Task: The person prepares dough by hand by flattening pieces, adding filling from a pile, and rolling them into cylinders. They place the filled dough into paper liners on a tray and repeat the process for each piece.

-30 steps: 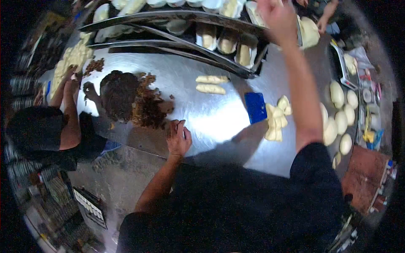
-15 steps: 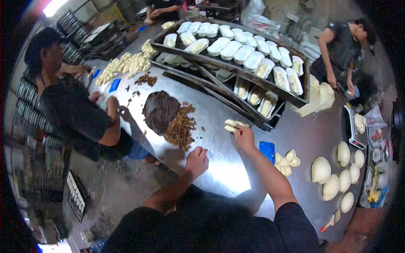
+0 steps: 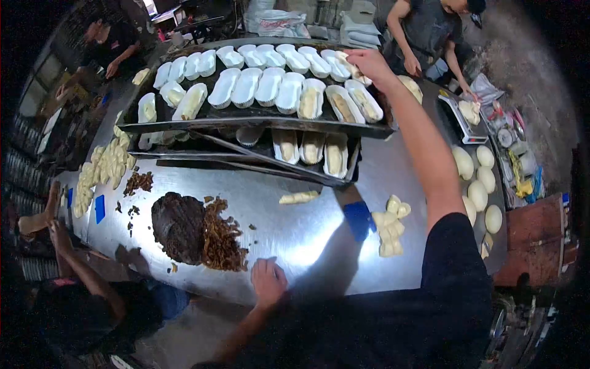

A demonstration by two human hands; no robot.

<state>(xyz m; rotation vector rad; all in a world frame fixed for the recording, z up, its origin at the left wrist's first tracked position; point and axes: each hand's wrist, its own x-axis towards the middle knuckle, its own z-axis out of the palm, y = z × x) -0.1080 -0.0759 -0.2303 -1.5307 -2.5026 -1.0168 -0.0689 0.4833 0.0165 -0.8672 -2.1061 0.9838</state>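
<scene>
Head view, right hand [image 3: 369,63] closed on pale dough roll [image 3: 348,58] over upper-centre white oval moulds [image 3: 258,86], left hand [image 3: 268,283] flat, empty, on steel table [image 3: 289,234] edge near brown filling mound [image 3: 179,226].

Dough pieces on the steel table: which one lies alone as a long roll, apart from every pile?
The long roll lies by itself mid-table, just below the lower tray. The rest sit grouped: small cut pieces beside the blue scraper, round balls at the right.

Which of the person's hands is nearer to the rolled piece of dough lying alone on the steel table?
Left. The left hand rests on the table edge just below the dough roll; the right hand is up over the upper tray.
</scene>
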